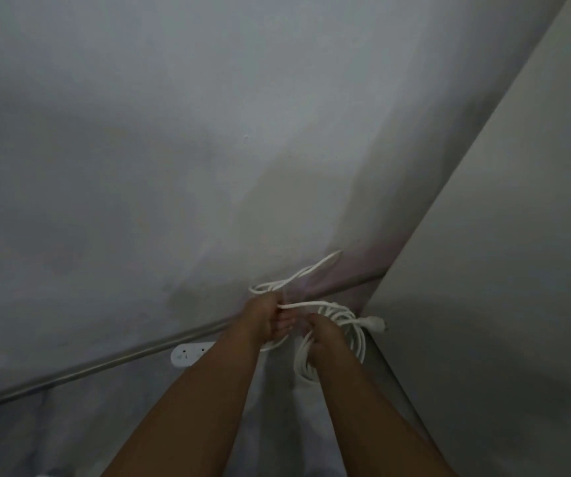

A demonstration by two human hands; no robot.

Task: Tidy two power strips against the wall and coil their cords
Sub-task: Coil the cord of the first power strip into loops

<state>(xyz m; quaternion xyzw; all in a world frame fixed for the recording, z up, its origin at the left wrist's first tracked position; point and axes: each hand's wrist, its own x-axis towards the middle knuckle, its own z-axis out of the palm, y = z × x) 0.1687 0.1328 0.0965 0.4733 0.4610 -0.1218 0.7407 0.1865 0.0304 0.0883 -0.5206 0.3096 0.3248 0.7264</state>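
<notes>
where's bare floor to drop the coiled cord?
Free: floor left of the left forearm, below the baseboard and short of the power strip; also the strip between the forearms. Crowded: the corner, where left hand and right hand hold the cord and plug.

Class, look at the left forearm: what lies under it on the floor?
A white power strip lies beside the wall's base; only its left end with sockets shows. The left forearm covers the rest, so its length and where its cord leaves cannot be seen.
</notes>
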